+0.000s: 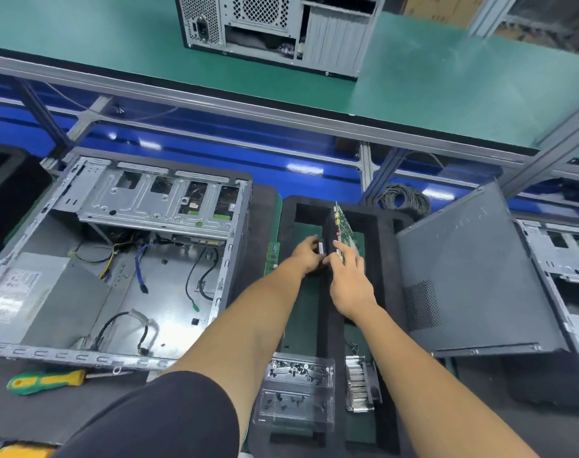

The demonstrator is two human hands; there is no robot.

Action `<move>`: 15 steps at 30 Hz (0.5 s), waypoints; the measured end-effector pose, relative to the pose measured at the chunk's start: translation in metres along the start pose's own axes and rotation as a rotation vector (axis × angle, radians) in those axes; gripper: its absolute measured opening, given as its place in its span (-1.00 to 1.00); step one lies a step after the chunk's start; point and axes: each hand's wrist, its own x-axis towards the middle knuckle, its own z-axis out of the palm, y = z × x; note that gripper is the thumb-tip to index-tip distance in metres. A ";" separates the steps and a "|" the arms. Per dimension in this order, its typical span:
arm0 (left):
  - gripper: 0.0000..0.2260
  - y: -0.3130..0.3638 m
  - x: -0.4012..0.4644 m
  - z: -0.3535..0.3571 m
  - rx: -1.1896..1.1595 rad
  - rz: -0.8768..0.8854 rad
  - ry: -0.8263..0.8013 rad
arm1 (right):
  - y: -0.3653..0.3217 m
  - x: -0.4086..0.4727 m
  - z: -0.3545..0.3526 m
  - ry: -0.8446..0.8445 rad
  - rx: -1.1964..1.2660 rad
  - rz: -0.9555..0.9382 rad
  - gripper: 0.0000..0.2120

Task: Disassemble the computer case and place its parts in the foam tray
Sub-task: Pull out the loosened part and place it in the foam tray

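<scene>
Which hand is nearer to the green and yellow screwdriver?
Left. The left hand is over the foam tray, right of the screwdriver; the right hand is farther right.

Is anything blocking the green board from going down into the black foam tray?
Nothing visible does. The green board stands tilted in the foam tray, both hands on its near end: left hand, right hand. The slot beneath is partly hidden.

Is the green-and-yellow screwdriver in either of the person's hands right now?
No, the screwdriver lies on the dark mat in front of the open case, while the left hand and right hand work over the foam tray.
</scene>
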 end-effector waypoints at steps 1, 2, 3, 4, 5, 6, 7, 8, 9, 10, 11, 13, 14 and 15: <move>-0.38 -0.001 0.001 0.001 0.013 0.000 -0.014 | 0.000 -0.001 0.000 -0.002 0.001 -0.002 -0.53; -0.36 -0.002 0.001 0.004 0.022 0.001 -0.015 | 0.000 -0.001 -0.001 -0.002 0.002 -0.004 -0.53; -0.35 -0.002 0.001 0.006 0.025 0.001 -0.012 | 0.000 -0.001 -0.001 -0.001 0.006 -0.005 -0.54; -0.36 -0.004 0.001 0.009 0.016 0.002 -0.006 | -0.001 -0.002 -0.002 -0.003 0.010 -0.002 -0.55; -0.37 -0.006 0.002 0.012 0.014 0.004 0.012 | -0.001 -0.002 -0.002 -0.005 0.012 0.001 -0.56; -0.39 -0.009 0.004 0.014 0.019 0.007 0.043 | -0.001 -0.001 -0.002 -0.007 0.012 0.002 -0.55; -0.41 -0.010 0.005 0.015 0.027 0.013 0.070 | -0.001 -0.001 -0.002 -0.010 0.011 0.003 -0.55; -0.44 -0.012 0.006 0.015 0.016 0.016 0.078 | -0.001 0.000 -0.002 -0.010 0.008 0.004 -0.54; -0.45 -0.013 0.006 0.015 -0.010 0.012 0.061 | 0.000 0.000 -0.002 -0.010 0.004 0.004 -0.54; -0.46 -0.013 0.005 0.014 -0.025 0.006 0.028 | 0.000 0.000 -0.002 -0.010 -0.002 0.003 -0.53; -0.46 -0.013 0.003 0.013 -0.021 -0.002 -0.004 | 0.000 0.000 -0.002 -0.007 -0.010 0.001 -0.52; -0.48 -0.007 -0.003 0.011 0.011 -0.015 -0.034 | 0.001 0.000 -0.002 -0.007 -0.023 -0.004 -0.51; -0.50 -0.005 -0.008 0.007 0.018 -0.019 -0.011 | -0.001 0.000 -0.003 -0.014 -0.017 -0.008 -0.50; -0.54 0.000 -0.012 0.006 0.015 -0.019 0.021 | 0.001 -0.001 -0.004 -0.023 -0.009 -0.007 -0.50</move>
